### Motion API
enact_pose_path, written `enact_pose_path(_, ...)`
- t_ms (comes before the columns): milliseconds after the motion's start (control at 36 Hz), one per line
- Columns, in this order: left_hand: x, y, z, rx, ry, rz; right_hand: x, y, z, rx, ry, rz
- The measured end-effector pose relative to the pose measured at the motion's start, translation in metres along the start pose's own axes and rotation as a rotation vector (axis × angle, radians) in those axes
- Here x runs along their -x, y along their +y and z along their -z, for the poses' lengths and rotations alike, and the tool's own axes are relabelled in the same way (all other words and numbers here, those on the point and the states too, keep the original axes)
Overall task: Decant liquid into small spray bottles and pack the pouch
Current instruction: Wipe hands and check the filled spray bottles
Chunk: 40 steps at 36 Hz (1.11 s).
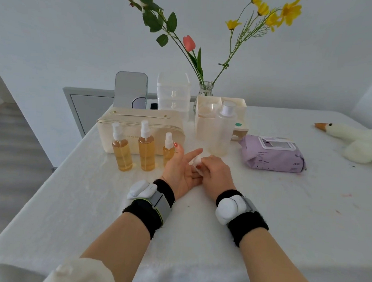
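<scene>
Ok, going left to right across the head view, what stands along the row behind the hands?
left spray bottle → taller middle spray bottle → small spray bottle → large clear bottle → purple wipes pack → plush goose

Amber liquid is glowing in the three spray bottles (pixel 146 150) under white pump heads, the pouch (pixel 137 123) is showing plain cream with gold studs, and the wipes pack (pixel 273 157) is showing lilac with a white lid. The toy goose (pixel 354 139) is showing white with an orange beak and black eye, the tablecloth (pixel 262 217) is looking plain white, and yellow blooms (pixel 288 11), a coral tulip (pixel 188 43) and green leaves (pixel 171 22) are standing out against the pale grey wall (pixel 58 31). Black wristbands (pixel 144 213) are carrying white and grey units, red polish is showing on a nail of the left hand (pixel 180 170), and the wad (pixel 197 162) is showing white
</scene>
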<state>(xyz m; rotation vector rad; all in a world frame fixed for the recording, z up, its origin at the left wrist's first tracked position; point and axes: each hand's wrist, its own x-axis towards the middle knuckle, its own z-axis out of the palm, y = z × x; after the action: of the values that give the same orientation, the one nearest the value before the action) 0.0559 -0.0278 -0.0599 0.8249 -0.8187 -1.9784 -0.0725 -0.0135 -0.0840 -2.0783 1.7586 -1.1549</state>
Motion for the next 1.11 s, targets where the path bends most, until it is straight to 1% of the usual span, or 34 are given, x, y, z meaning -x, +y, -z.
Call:
enact_pose_path(83, 0.000, 0.000, -0.004, -0.103, -0.007, 0.008, -0.002, 0.003, 0.004, -0.111, 0.092, -0.097)
enact_pose_path(139, 0.000, -0.001, -0.005, -0.140, -0.001, 0.008, -0.003, 0.006, 0.006, -0.136, 0.092, -0.153)
enact_pose_path(222, 0.000, -0.001, -0.002, -0.121, -0.001, -0.007, -0.004, 0.012, 0.008, -0.222, 0.115, -0.232)
enact_pose_path(278, -0.001, -0.001, 0.001, -0.092, 0.004, -0.027, -0.004, 0.011, 0.011, -0.288, 0.120, -0.226)
enact_pose_path(333, -0.003, -0.001, 0.004, -0.079, 0.002, -0.041, -0.002, 0.007, 0.011, -0.308, 0.073, -0.166)
enact_pose_path(417, 0.000, -0.001, 0.004, -0.093, 0.018, -0.055, 0.001, 0.007, 0.007, -0.240, 0.018, -0.062)
enact_pose_path(472, 0.003, -0.001, 0.001, -0.137, 0.017, -0.055, -0.001, 0.010, 0.007, -0.243, 0.040, -0.096)
enact_pose_path(556, 0.007, -0.001, -0.005, -0.162, 0.025, -0.068, -0.004, 0.012, 0.011, -0.346, 0.100, -0.209)
enact_pose_path(611, 0.007, 0.000, -0.007, -0.138, 0.064, -0.098, -0.009, 0.013, 0.014, -0.404, 0.164, -0.289)
enact_pose_path(667, 0.007, -0.002, -0.005, -0.119, 0.148, -0.139, -0.015, 0.012, 0.016, -0.439, 0.206, -0.355)
enact_pose_path(722, 0.010, -0.002, -0.004, -0.142, 0.260, -0.174, -0.021, 0.002, 0.016, -0.474, 0.217, -0.352)
enact_pose_path(806, 0.017, -0.002, -0.003, -0.188, 0.414, -0.201, -0.031, -0.018, 0.011, -0.486, 0.141, -0.295)
enact_pose_path(917, 0.026, 0.000, 0.001, -0.198, 0.545, -0.220, -0.039, -0.039, 0.002, -0.388, 0.007, -0.172)
enact_pose_path(1028, 0.035, 0.000, 0.008, -0.205, 0.578, -0.221, -0.043, -0.051, -0.009, -0.330, -0.095, -0.131)
enact_pose_path(1111, 0.037, 0.000, 0.008, -0.223, 0.584, -0.223, -0.045, -0.056, -0.013, -0.292, -0.140, -0.113)
